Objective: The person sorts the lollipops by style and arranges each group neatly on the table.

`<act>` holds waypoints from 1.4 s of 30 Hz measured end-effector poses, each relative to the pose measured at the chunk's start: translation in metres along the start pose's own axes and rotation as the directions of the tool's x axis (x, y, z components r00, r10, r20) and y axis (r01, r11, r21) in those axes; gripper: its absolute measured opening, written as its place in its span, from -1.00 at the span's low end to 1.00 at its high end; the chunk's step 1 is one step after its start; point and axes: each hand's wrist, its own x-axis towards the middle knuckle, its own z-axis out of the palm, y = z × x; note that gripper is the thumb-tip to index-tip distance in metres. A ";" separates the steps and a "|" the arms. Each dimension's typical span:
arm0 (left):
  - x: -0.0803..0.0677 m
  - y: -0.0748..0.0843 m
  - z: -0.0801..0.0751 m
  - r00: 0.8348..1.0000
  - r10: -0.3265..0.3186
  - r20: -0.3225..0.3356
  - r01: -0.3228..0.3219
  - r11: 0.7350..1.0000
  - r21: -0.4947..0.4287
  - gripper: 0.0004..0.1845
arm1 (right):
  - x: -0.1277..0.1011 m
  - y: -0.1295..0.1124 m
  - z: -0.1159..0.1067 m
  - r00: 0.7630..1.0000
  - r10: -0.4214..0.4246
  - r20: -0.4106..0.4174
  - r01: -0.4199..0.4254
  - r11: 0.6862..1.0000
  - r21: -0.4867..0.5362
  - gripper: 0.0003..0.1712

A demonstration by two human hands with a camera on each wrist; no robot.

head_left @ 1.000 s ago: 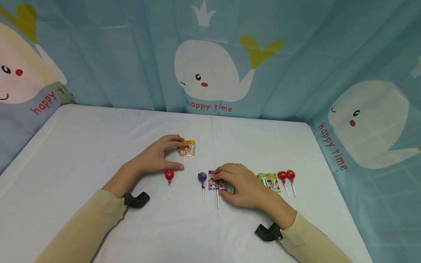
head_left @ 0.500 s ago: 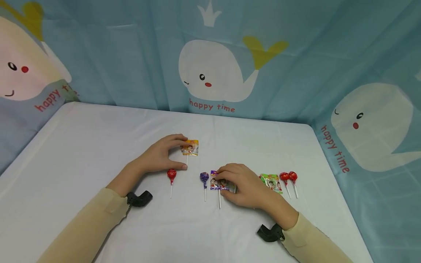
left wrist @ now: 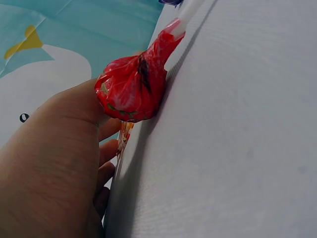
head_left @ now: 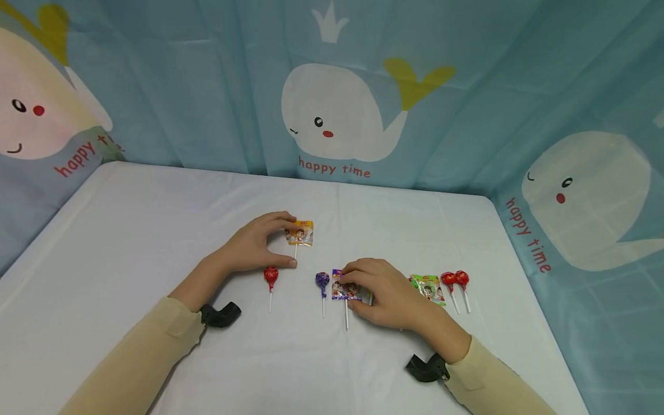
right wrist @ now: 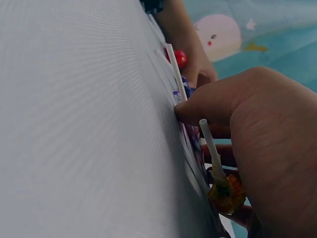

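A flat orange-wrapped lollipop (head_left: 301, 234) lies under the fingertips of my left hand (head_left: 256, 242), whose thumb lies apart from them, by the stick. Just below that thumb is a red lollipop (head_left: 271, 275), large in the left wrist view. My right hand (head_left: 386, 294) rests its fingers on a flat purple-wrapped lollipop (head_left: 339, 286), thumb spread near its white stick. A round purple lollipop (head_left: 323, 280) sits left of this one. In the right wrist view, a small yellow-orange lollipop (right wrist: 228, 194) is beneath the right palm, mostly hidden from the head view.
Right of my right hand lie a green-wrapped lollipop (head_left: 429, 289), partly covered, and two red lollipops (head_left: 455, 278) side by side. The white-covered table (head_left: 171, 219) meets a blue whale-print curtain (head_left: 207, 86) at its back and sides.
The head view has shifted slightly since one second ago. Both hands and the lollipops keep their places.
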 end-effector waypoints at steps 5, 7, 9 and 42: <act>0.001 0.000 0.000 1.000 0.014 0.000 -0.014 1.000 -0.005 -0.14 | 0.000 -0.001 0.000 1.000 0.019 0.008 -0.019 1.000 -0.014 -0.62; 0.002 -0.001 0.000 1.000 0.019 0.001 -0.019 1.000 -0.006 -0.14 | -0.001 -0.001 0.000 1.000 0.029 0.013 -0.028 0.999 -0.022 -0.60; 0.002 -0.002 0.000 1.000 0.022 0.001 -0.022 1.000 -0.011 -0.15 | -0.001 -0.001 0.000 0.999 0.033 0.014 -0.032 0.999 -0.027 -0.59; 0.002 0.000 -0.002 1.000 0.005 -0.003 -0.006 1.000 -0.030 -0.13 | 0.000 0.002 0.002 0.999 0.026 -0.031 -0.026 1.000 0.001 -0.55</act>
